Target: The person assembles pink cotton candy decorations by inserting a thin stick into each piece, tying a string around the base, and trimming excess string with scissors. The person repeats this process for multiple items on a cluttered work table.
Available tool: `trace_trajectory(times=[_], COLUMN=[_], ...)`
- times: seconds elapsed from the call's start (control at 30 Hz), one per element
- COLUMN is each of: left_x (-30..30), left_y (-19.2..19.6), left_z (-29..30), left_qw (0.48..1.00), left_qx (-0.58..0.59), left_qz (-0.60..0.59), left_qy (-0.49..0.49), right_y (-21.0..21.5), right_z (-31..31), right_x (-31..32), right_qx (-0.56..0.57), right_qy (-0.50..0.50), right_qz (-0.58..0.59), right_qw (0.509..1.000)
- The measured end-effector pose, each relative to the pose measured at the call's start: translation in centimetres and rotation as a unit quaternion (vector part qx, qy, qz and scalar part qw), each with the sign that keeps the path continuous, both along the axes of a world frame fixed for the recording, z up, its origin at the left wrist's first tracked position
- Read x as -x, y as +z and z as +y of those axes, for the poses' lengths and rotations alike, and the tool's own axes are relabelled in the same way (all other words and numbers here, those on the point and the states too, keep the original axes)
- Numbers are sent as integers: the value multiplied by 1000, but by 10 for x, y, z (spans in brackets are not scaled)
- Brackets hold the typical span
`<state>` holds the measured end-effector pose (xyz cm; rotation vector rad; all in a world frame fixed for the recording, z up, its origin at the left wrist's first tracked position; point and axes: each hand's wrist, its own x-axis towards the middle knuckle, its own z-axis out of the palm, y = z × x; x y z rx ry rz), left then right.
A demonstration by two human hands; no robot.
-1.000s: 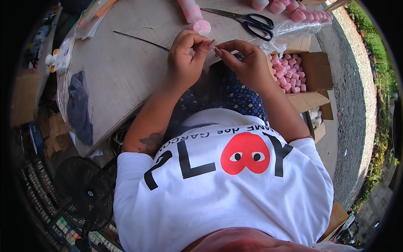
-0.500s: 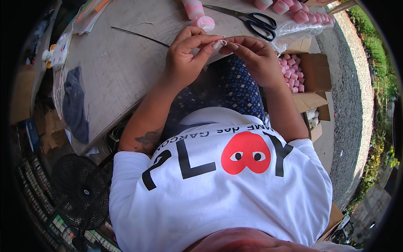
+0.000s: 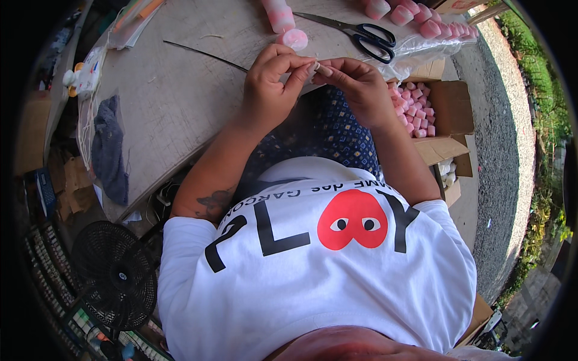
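Observation:
Above my lap, at the table's near edge, my left hand [image 3: 271, 84] and my right hand [image 3: 361, 90] meet fingertip to fingertip. Both are closed in a pinch on a small whitish piece [image 3: 315, 66], perhaps knotted string; the fingers cover most of it. Just beyond them stands a round pink piece [image 3: 295, 40] with a pale top, beside a pink cylinder [image 3: 279, 17] lying on the table. A thin dark rod [image 3: 201, 53] runs toward my left hand. Scissors with dark blue handles [image 3: 372, 43] lie beyond my right hand, blades pointing left.
Rows of pink pieces [image 3: 430, 27] and clear plastic [image 3: 415, 51] sit at the far right. Below them an open cardboard box [image 3: 453, 108] holds many pink pieces. A grey-blue cloth [image 3: 110, 150] hangs over the table's [image 3: 162, 114] left edge; a black fan [image 3: 114, 274] stands lower left.
My hands have come slightly nearer to me, still pinched together. The whitish piece, looped between the fingertips before, is now more covered. The things on the table have stayed put.

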<state>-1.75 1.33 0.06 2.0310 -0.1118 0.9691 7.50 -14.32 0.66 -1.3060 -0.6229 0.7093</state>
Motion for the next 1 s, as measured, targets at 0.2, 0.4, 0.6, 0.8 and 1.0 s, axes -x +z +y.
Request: trace_trajectory(times=[0.2,0.4,0.6,0.8,1.0], left_x=[-3,-4,-3,-3,0], left_y=[-4,-5,-4,-4,2], left_z=[2,6,3,1,0], left_qw=[999,999,1000,999,999], left_qx=[-31,40,3,29,-13], left_qz=[-31,-7,-2,9,34], left_qy=[6,33,7,-31,-34], right_y=[3,11,25,14,20], right_z=[1,-4,3,6,2], right_x=[8,4,11,2,3], right_qx=[59,142,46,86,61], right_qy=[-45,-104,-131,-112,-113], right_qz=[-98,-295,-454,-567,-585], right_qw=[992,939,880,811,801])
